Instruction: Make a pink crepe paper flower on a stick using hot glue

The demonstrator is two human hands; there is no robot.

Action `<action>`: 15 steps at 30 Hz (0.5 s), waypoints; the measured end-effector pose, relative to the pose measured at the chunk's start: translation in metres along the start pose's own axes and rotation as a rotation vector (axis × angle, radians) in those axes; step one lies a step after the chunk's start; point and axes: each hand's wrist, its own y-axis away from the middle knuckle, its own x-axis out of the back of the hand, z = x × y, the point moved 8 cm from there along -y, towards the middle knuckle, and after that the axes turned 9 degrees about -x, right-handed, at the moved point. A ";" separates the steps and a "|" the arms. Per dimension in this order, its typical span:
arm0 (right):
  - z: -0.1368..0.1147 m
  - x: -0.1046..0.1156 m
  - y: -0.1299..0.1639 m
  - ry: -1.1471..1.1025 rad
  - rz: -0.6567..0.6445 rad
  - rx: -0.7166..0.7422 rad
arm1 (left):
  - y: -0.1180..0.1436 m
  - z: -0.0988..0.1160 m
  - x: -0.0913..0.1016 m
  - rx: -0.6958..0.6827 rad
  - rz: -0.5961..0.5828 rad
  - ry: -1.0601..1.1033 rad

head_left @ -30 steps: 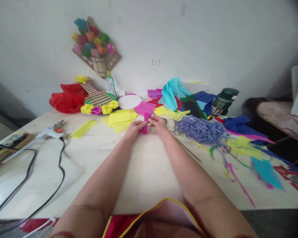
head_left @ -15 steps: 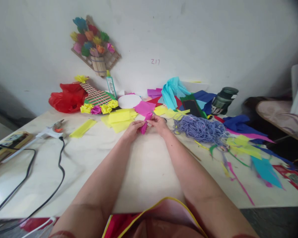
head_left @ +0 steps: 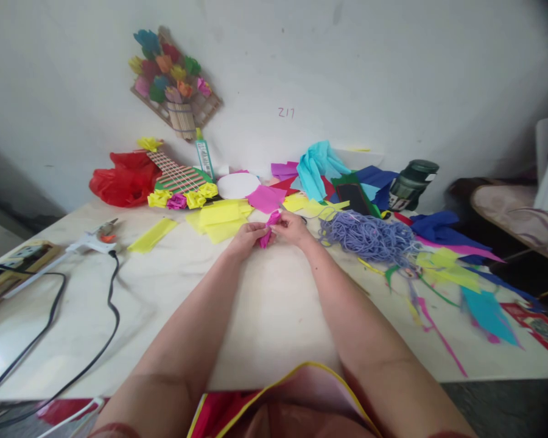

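Between my two hands, above the middle of the table, is a small twisted piece of magenta crepe paper [head_left: 265, 238]. My left hand [head_left: 249, 238] pinches it from the left side. From the right, my right hand [head_left: 292, 227] has thumb and fingers closed on its upper part. The paper is gathered at the middle and flares at its lower end. Just behind the hands lie a flat magenta paper sheet [head_left: 265, 198] and stacked yellow paper sheets [head_left: 221, 219].
A tangled purple cord bundle [head_left: 369, 236] lies right of my hands, with a dark bottle [head_left: 413, 184] behind it. Left are a glue gun [head_left: 94, 240], a power strip [head_left: 16, 264] and black cable. A flower-decorated stick craft [head_left: 178, 176] stands near the wall.
My right hand has shifted slightly on the magenta paper, and the paper's upper end is turned a little. My left hand stays in nearly the same place.
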 end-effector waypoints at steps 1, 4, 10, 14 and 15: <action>-0.005 0.000 0.001 0.069 0.006 0.043 | 0.000 -0.001 0.000 0.003 -0.001 -0.006; -0.022 -0.003 0.008 0.291 0.044 0.158 | -0.002 -0.003 0.003 0.002 0.030 0.019; -0.034 -0.015 0.015 0.507 0.037 0.228 | -0.005 -0.002 0.010 -0.020 0.121 0.100; -0.032 -0.015 0.015 0.479 0.038 0.221 | -0.004 0.002 0.011 -0.044 0.151 0.105; -0.031 -0.014 0.015 0.472 0.041 0.216 | -0.004 0.002 0.011 -0.046 0.149 0.106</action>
